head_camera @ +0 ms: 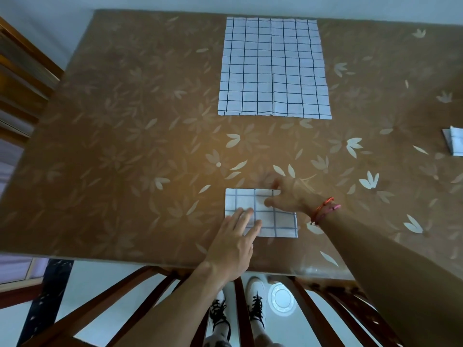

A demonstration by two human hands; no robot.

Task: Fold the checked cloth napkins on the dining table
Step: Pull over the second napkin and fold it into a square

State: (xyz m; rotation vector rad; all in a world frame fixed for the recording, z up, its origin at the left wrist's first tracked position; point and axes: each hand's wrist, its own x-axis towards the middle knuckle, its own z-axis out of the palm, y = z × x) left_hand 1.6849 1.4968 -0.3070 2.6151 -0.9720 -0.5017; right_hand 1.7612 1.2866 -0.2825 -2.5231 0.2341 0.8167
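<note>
Both your forearms (pixel 175 304) are bare right down to the lower edge of the frame. At the wrist behind your right grip (pixel 288 194) sit thin cord bracelets (pixel 323 211), red-orange and pink, with loose ends sticking out. At bottom centre you wear white shoes (pixel 256 296) with black laces (pixel 255 309).

Brown leaf-patterned desk (pixel 125 146) before me, spread checked napkin (pixel 274 68) far side, small folded napkin (pixel 280 221) near my edge, folded cloth (pixel 454 141) at right.

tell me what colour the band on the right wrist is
The band is orange-red and pink, best seen in the head view.
</note>
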